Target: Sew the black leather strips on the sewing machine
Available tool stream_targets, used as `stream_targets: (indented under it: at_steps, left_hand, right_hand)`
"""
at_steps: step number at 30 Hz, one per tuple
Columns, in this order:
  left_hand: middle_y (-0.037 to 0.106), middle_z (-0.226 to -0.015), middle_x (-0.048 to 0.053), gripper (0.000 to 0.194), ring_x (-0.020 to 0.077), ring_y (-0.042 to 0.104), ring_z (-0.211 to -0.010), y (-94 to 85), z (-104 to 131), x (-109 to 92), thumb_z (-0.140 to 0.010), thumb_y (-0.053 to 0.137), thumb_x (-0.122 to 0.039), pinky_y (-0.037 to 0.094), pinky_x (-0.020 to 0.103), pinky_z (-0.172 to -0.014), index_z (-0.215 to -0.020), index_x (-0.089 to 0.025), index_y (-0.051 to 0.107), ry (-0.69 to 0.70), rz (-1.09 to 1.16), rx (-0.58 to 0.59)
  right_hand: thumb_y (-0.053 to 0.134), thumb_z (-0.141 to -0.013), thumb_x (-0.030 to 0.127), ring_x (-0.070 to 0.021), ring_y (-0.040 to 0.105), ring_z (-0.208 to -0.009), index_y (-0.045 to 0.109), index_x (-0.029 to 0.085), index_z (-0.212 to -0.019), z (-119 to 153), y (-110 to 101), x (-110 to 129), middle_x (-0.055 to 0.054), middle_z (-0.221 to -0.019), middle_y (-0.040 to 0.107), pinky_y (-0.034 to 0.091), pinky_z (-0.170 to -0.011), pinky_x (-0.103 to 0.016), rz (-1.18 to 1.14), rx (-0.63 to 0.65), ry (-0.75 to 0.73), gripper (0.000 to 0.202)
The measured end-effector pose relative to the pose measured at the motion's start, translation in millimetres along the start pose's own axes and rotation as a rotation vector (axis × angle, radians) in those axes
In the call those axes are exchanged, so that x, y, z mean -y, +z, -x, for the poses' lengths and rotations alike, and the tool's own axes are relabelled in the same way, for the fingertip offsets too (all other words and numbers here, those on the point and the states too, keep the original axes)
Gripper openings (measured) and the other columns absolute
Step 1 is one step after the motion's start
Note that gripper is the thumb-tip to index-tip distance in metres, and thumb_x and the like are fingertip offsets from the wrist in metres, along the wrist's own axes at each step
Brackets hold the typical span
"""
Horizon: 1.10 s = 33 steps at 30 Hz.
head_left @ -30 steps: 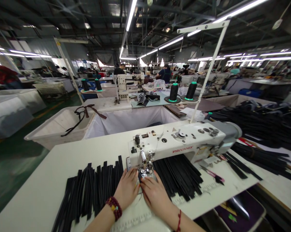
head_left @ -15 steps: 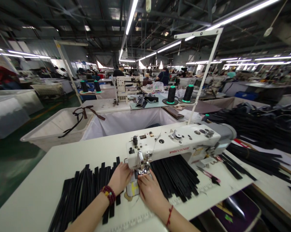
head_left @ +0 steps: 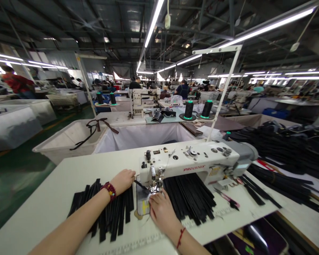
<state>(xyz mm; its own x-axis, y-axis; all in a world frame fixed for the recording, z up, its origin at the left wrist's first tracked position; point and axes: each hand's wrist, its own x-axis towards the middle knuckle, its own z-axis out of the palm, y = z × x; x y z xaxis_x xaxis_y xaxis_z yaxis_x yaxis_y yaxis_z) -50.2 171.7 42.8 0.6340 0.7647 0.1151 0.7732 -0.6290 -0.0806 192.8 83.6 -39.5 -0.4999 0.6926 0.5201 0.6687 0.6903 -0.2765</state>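
A white sewing machine point(head_left: 191, 164) stands on the pale table, its presser foot point(head_left: 155, 187) low over the needle plate. My left hand point(head_left: 123, 181) is left of the needle, fingertips pinched on the end of a black strip point(head_left: 141, 185) that runs toward the presser foot. Just in front of the foot sits my right hand point(head_left: 161, 207), its fingers closed and bent down at the plate; what lies under them is hidden. Under my left forearm lies a pile of black strips point(head_left: 118, 216). Another bundle of black strips point(head_left: 190, 198) fans out beneath the machine arm.
Pink-handled snips point(head_left: 227, 198) lie to the right of the strips. Behind the table are a white-lined bin point(head_left: 138, 136) and a cart point(head_left: 66, 138) with dark straps. Thread cones point(head_left: 188, 110) stand farther back. Dark pieces point(head_left: 286, 145) are heaped at the right. Other people work in the distance.
My left hand has moved left and up from the needle, and a black strip now stretches between it and the foot. My right hand stays by the needle. The view has shifted slightly.
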Motion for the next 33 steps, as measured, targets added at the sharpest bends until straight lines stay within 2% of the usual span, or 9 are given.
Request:
stream_targets:
  at_steps: [4, 7, 11, 14, 17, 21, 25, 29, 33]
  left_hand:
    - [0.072, -0.100, 0.011, 0.032, 0.0264, 0.069, -0.094, -27.4, 80, -21, -0.085, 0.048, -0.007, 0.056, 0.041, -0.087, -0.108, -0.015, 0.069, -0.167, 0.055, 0.024]
    - [0.071, -0.118, 0.008, 0.041, 0.0251, 0.067, -0.106, -26.8, 122, -64, -0.091, 0.046, -0.025, 0.052, 0.039, -0.098, -0.129, -0.021, 0.062, -0.441, 0.529, -0.038]
    - [0.072, -0.093, 0.006, 0.056, 0.0216, 0.066, -0.077, 2.7, 125, -127, -0.085, 0.061, -0.050, 0.056, 0.033, -0.075, -0.130, -0.017, 0.060, -0.615, 1.236, 0.008]
    - [0.065, -0.074, 0.002, 0.073, 0.0171, 0.059, -0.061, 28.5, 107, -153, -0.083, 0.060, -0.065, 0.053, 0.029, -0.060, -0.134, -0.013, 0.056, -0.661, 1.491, -0.019]
    - [0.066, -0.078, 0.003, 0.067, 0.0163, 0.058, -0.056, 40.2, 93, -156, -0.090, 0.051, -0.061, 0.054, 0.032, -0.058, -0.138, -0.014, 0.052, -0.688, 1.331, -0.079]
    - [0.065, -0.124, 0.012, 0.039, 0.0247, 0.065, -0.104, 35.7, 84, -143, -0.094, 0.047, -0.025, 0.052, 0.044, -0.098, -0.131, -0.021, 0.059, -0.414, 0.703, -0.263]
    - [0.060, -0.140, 0.010, 0.041, 0.0284, 0.057, -0.125, 37.4, 73, -131, -0.089, 0.054, -0.013, 0.048, 0.050, -0.105, -0.129, -0.023, 0.061, -0.168, 0.302, -0.146]
    - [0.056, -0.145, 0.011, 0.042, 0.0294, 0.052, -0.132, 47.3, 63, -124, -0.091, 0.058, -0.022, 0.042, 0.054, -0.110, -0.134, -0.021, 0.058, -0.126, 0.219, -0.062]
    - [0.054, -0.147, 0.011, 0.043, 0.0304, 0.050, -0.134, 48.7, 59, -119, -0.093, 0.058, -0.028, 0.040, 0.057, -0.111, -0.136, -0.019, 0.056, -0.123, 0.220, -0.024]
  right_hand:
    - [0.060, -0.087, 0.009, -0.0206, 0.061, -0.104, 0.065, 0.019, -0.109, 1, -7, 1, -0.005, -0.108, 0.069, 0.032, -0.114, -0.047, -0.036, -0.032, -0.054, 0.025]
    - [0.055, -0.088, 0.007, -0.0199, 0.061, -0.104, 0.061, 0.018, -0.118, 11, -19, 14, -0.006, -0.111, 0.069, 0.041, -0.107, -0.043, -0.070, -0.061, -0.165, 0.033]
    - [0.051, -0.094, 0.009, -0.0183, 0.061, -0.098, 0.059, 0.020, -0.124, 38, -32, 47, -0.008, -0.114, 0.067, 0.050, -0.086, -0.033, -0.039, -0.140, -0.456, 0.033]
    - [0.048, -0.100, 0.015, -0.0170, 0.061, -0.086, 0.062, 0.022, -0.117, 53, -35, 62, -0.006, -0.105, 0.069, 0.051, -0.076, -0.031, -0.001, -0.116, -0.474, 0.023]
    - [0.036, -0.105, 0.018, -0.0172, 0.061, -0.082, 0.064, 0.015, -0.110, 61, -37, 57, -0.008, -0.099, 0.070, 0.052, -0.076, -0.030, -0.052, -0.144, -0.390, 0.029]
    - [0.028, -0.107, 0.015, -0.0136, 0.065, -0.093, 0.064, 0.015, -0.108, 70, -34, 36, -0.005, -0.102, 0.072, 0.046, -0.101, -0.028, -0.072, -0.239, -0.321, 0.036]
    - [0.035, -0.104, 0.015, -0.0111, 0.065, -0.093, 0.064, 0.018, -0.103, 79, -18, 24, -0.003, -0.097, 0.072, 0.037, -0.111, -0.028, -0.091, -0.293, -0.291, 0.030]
    - [0.051, -0.095, 0.018, -0.0144, 0.065, -0.096, 0.062, 0.020, -0.105, 81, -7, 20, -0.003, -0.101, 0.072, 0.034, -0.114, -0.036, -0.050, -0.207, -0.249, 0.016]
    - [0.055, -0.088, 0.017, -0.0172, 0.064, -0.101, 0.061, 0.020, -0.109, 77, -15, 22, -0.003, -0.106, 0.072, 0.030, -0.117, -0.040, -0.043, -0.129, -0.193, 0.022]
